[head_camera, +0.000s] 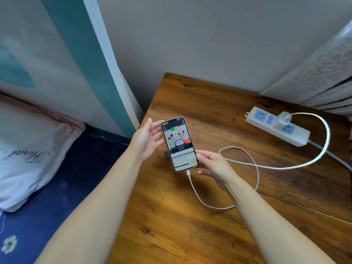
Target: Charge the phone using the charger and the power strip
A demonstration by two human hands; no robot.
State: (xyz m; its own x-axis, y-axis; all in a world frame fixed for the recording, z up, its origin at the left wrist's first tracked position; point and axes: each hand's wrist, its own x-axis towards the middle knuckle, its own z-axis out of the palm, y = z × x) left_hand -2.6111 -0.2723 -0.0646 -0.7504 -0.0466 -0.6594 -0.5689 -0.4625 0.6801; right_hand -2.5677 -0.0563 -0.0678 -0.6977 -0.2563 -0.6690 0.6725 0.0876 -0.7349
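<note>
Hands number two, both bare and both at one slim smartphone with a pale case and a lit cartoon wallpaper (179, 143), which is held screen-up above the near-left part of the dark-grained brown wooden table (190, 225). The left hand (145, 141) lies open along the phone's left edge, palm turned toward it and fingers spread, so its grip is loose and more a support than a clasp. The right hand (213, 166) pinches the phone's lower right corner, thumb on the front edge and fingers behind; that grip is closed on the phone. One thin white charging cable (257, 180) is plugged into the phone's bottom end, runs down toward the viewer, curls in one loop behind the right wrist and then sweeps in a wide arc to the right. It ends at one small white cube-shaped charger plug (283, 120), seated in one long white power strip with blue socket faces (274, 128) that lies flat on the far right of the table, well apart from the phone. Three blue sockets show uncovered on the strip, and one small red light glows at its far end. One thicker white cord (331, 156) leaves the strip's near end toward the right edge. Left of the table lies a bed with a dark blue flowered sheet (62, 187) and one white pillow with dark script lettering (26, 155). A pale patterned curtain (320, 73) hangs at the upper right.
</note>
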